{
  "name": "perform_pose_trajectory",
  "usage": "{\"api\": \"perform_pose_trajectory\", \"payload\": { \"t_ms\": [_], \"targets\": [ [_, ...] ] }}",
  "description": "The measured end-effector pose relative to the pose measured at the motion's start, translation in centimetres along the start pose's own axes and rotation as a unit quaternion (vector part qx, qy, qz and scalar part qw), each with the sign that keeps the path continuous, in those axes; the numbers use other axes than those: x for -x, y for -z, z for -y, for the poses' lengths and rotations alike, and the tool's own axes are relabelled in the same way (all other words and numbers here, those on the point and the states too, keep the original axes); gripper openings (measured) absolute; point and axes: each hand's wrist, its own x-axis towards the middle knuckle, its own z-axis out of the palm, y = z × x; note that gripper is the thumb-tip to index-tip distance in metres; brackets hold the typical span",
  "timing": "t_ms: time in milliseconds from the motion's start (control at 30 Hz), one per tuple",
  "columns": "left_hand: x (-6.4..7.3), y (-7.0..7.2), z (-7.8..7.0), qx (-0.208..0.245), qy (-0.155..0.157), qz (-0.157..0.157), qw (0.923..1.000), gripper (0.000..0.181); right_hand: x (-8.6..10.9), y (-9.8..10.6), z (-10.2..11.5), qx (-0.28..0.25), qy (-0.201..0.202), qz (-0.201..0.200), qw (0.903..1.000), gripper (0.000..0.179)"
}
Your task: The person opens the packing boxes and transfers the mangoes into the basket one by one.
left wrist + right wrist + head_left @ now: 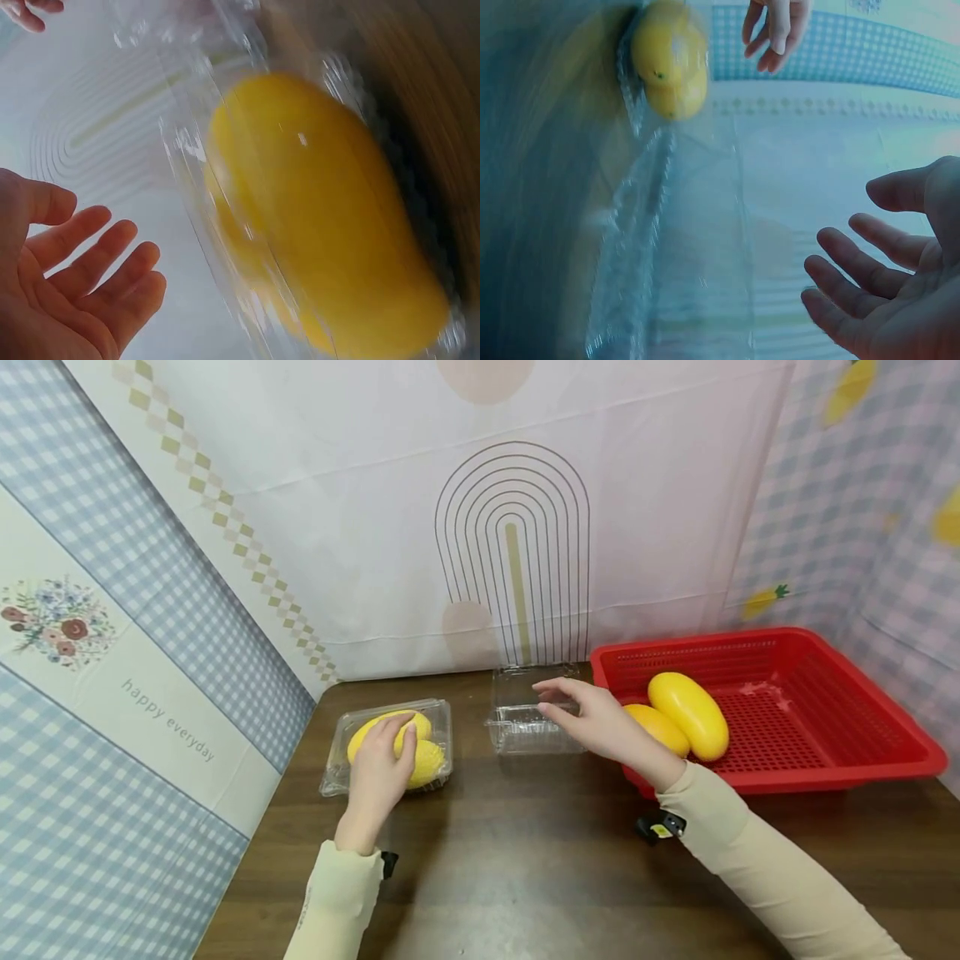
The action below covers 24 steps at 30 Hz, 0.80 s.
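A clear plastic clamshell box (334, 770) sits at the left of the table with two yellow, mango-like fruits (426, 765) inside. Its lid lies over them in the left wrist view, where the nearer fruit (322, 217) fills much of the picture. My left hand (381, 768) hovers over this box, fingers loosely bent and apart from the lid. A second clear clamshell box (517, 739) stands open near the wall, its lid raised at the back. My right hand (600, 720) is above its right side, fingers spread and nothing in the palm.
To the right stands a red plastic basket (892, 764). Two more yellow fruits (693, 714) lie in its left end, partly behind my right wrist. A patterned cloth wall (375, 568) borders the brown wooden table (495, 877) at the back and left.
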Motion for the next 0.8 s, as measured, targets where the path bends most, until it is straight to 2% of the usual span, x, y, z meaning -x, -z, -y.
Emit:
{"api": "perform_pose_trajectory", "payload": {
  "t_ms": [200,400,633,800],
  "targets": [
    [0.7,1.9,2.3,-0.017,0.024,-0.017,0.9994,0.031,-0.7,-2.3,0.6,-0.010,0.037,0.002,0.9993,0.037],
    [1.1,3.7,3.7,-0.012,0.047,-0.037,0.9981,0.031,-1.7,-4.4,1.6,-0.030,0.065,0.009,0.9974,0.033],
    [2.1,4.8,5.2,-0.015,0.089,-0.050,0.9946,0.031,-2.5,-6.9,2.0,-0.050,0.069,0.030,0.9959,0.032],
    [2.1,5.0,5.8,-0.022,0.109,-0.063,0.9919,0.031,-3.2,-8.6,1.7,-0.044,0.083,0.032,0.9950,0.032]
  ]
}}
